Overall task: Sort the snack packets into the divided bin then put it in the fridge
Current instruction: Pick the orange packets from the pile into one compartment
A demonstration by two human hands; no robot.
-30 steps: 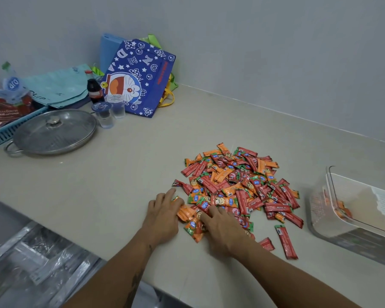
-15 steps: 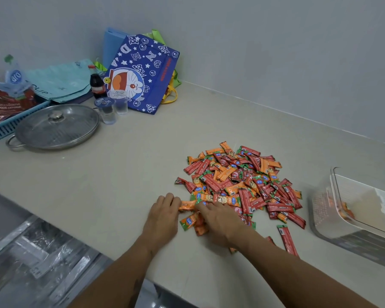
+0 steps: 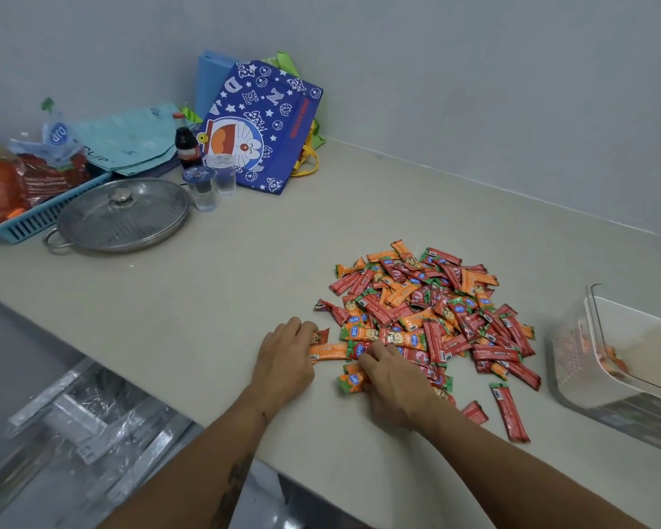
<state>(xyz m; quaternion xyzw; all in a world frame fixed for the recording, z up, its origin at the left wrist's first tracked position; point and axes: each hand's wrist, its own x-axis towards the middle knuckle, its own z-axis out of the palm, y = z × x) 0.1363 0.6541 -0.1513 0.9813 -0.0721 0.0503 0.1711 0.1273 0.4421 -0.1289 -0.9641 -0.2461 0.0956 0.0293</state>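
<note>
Pinching orange packets (image 3: 327, 352) with my left hand (image 3: 286, 363), fingers curled on their near ends at the pile's left edge; my right hand (image 3: 394, 379) lies just beside it, fingers curled down onto packets at the near edge, grip hidden so can't tell. Snack pile (image 3: 432, 311) spreads ahead-right of both hands on the counter (image 3: 207, 299). Divided bin (image 3: 622, 360) sits well right of my right hand, few packets inside.
</note>
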